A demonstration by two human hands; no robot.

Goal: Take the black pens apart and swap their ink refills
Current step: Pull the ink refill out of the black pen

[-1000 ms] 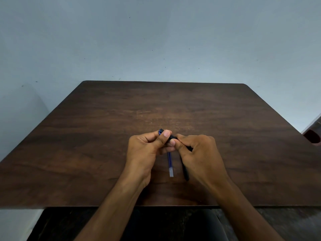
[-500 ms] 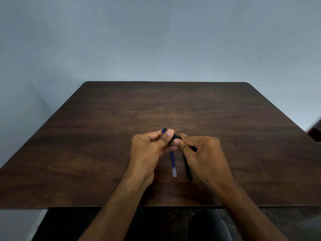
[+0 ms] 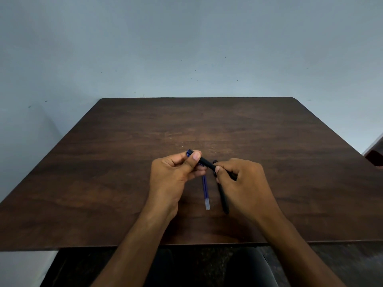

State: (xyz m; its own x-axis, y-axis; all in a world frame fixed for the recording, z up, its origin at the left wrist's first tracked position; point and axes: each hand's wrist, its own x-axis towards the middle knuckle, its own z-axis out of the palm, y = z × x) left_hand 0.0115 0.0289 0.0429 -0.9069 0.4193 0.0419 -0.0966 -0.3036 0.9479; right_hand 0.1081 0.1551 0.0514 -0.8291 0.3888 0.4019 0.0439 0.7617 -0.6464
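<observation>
Both hands hold one black pen (image 3: 207, 163) just above the dark wooden table (image 3: 103, 183). My left hand (image 3: 176, 175) pinches its far end, where a bit of blue shows past the thumb. My right hand (image 3: 244, 183) grips the pen's near end between thumb and fingers. A blue ink refill (image 3: 205, 192) with a clear end lies on the table between my hands, pointing toward me. Beside it on the right lies a second black pen barrel (image 3: 222, 195), partly hidden under my right hand.
The table's far edge meets a plain grey-blue wall (image 3: 186, 48). A dark reddish object (image 3: 375, 157) shows at the right frame edge. My legs are under the table's near edge (image 3: 186, 244).
My hands have drawn a little apart, and more of the black pen shows between them. The refill and the barrel on the table have not moved.
</observation>
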